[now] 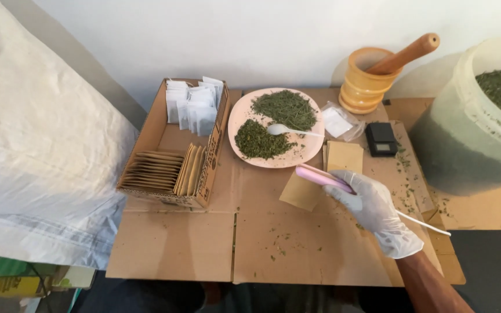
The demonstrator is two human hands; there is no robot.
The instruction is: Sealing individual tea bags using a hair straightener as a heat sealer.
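Note:
My right hand (372,208), in a white glove, grips a slim pink clamp-like tool (319,175) with a white cord (427,224) trailing to the right. The tool's tip lies across the upper edge of a small brown paper pouch (300,193) that rests on the cardboard surface (175,243). Just beyond it lies a stack of brown pouches (344,155). Behind that, a pink plate (238,113) carries two piles of dried green herb and a white spoon (285,129). My left hand is out of view.
An open cardboard box (149,130) at the left holds white sachets (195,104) and brown pouches (163,168). A wooden mortar with pestle (366,84), a small black scale (381,139) and a clear bag (340,122) stand at the back. A large herb-filled tub (465,139) is at the right, a white sack (36,145) at the left.

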